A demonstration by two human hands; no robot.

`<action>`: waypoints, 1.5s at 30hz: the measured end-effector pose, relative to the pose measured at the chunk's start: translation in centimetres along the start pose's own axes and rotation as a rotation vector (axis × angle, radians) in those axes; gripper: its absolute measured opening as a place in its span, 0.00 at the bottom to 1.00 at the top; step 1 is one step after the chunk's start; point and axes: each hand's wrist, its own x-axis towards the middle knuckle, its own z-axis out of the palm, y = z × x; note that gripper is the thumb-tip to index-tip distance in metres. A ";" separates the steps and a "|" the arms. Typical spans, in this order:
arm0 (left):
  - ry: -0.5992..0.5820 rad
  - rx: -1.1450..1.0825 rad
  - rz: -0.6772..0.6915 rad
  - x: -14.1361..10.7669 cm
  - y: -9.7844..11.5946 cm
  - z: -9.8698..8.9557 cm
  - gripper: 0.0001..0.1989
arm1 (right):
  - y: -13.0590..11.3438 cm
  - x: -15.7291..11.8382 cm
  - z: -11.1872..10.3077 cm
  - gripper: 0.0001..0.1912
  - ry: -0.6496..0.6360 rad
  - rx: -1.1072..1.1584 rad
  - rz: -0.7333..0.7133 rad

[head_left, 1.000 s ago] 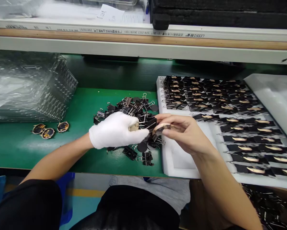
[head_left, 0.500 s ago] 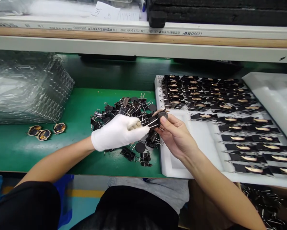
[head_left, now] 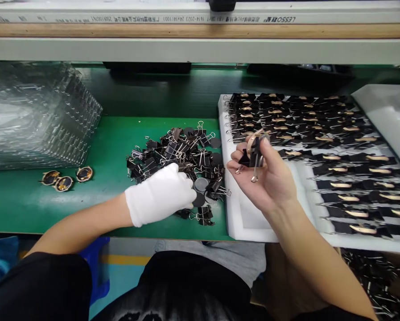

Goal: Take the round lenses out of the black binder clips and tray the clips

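Observation:
My right hand, bare, is raised over the left edge of the white foam tray. Its thumb and fingers grip a round beige-rimmed piece with black binder clips on it; their wire handles hang toward the palm. My left hand wears a white glove and reaches into the pile of black binder clips. Its fingers are curled, with the tips beside a black disc. The glove hides whatever may be between them. A grey disc lies next to it.
Rows of clipped beige-rimmed pieces fill much of the tray. Round pieces with dark lenses lie on the green table. Clear plastic trays are stacked at left. A shelf edge spans the back. Loose clips sit below right.
My hands have parted. The right hand has moved up and right with the clipped round piece; the left has let go of its clip and lowered to the pile. The view has tilted slightly down.

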 end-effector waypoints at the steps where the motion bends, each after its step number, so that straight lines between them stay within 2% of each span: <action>1: 0.013 -0.017 0.018 0.0 -0.3 0.0 0.16 | 0.0 0.0 0.0 0.11 -0.030 -0.031 -0.001; 3: 0.063 -0.111 -0.008 -0.2 -1.3 -0.6 0.19 | 0.2 -0.2 0.0 0.11 -0.086 -0.115 -0.009; 4: 0.111 -0.179 -0.064 -0.3 -1.8 -1.1 0.19 | 0.2 -0.4 0.0 0.11 -0.119 -0.172 -0.012; 6: 0.279 -0.318 -0.264 -0.5 -2.6 -2.3 0.19 | 0.4 -0.8 -0.1 0.12 -0.200 -0.314 -0.036; 9: 0.579 -0.442 -0.556 -0.3 -2.2 -3.1 0.19 | 0.9 -1.3 -0.2 0.12 -0.363 -0.522 -0.124; 11: 0.706 -0.456 -0.596 0.1 -1.4 -2.9 0.19 | 1.3 -1.4 -0.2 0.11 -0.463 -0.592 -0.160; 13: 0.762 -0.473 -0.530 0.4 -0.9 -2.2 0.19 | 1.7 -1.5 -0.2 0.11 -0.512 -0.614 -0.158; 16: 0.690 -0.518 -0.416 0.3 -1.4 -1.5 0.21 | 1.5 -1.6 -0.1 0.10 -0.545 -0.643 -0.187; 21: 0.360 -0.591 -0.458 -0.2 -3.0 -1.7 0.23 | 0.6 -1.8 -0.2 0.08 -0.634 -0.686 -0.223; 23: 0.292 -0.645 -0.456 -0.2 -2.9 -1.8 0.24 | 0.4 -1.8 -0.3 0.08 -0.648 -0.684 -0.212; 28: 0.386 -0.736 -0.366 0.4 -1.7 -1.4 0.24 | 0.0 -1.7 -0.5 0.08 -0.684 -0.688 -0.156; 32: 0.483 -0.746 -0.406 0.5 -1.6 -1.3 0.24 | -1.1 -1.4 -0.5 0.10 -0.678 -0.764 -0.159; 34: 0.458 -0.780 -0.440 0.4 -1.8 -1.7 0.23 | -1.8 -1.2 -0.6 0.10 -0.622 -0.798 -0.163; 38: 0.314 -0.948 -0.431 0.1 -1.9 -2.5 0.22 | -2.9 -0.8 -0.9 0.08 -0.498 -0.939 -0.151; 41: 0.223 -0.995 -0.381 0.2 -1.6 -2.4 0.22 | -3.1 -0.6 -1.0 0.07 -0.573 -0.981 -0.104; 45: 0.243 -0.955 -0.282 0.5 -1.2 -1.9 0.22 | -2.8 -0.6 -1.3 0.13 -0.587 -1.026 -0.101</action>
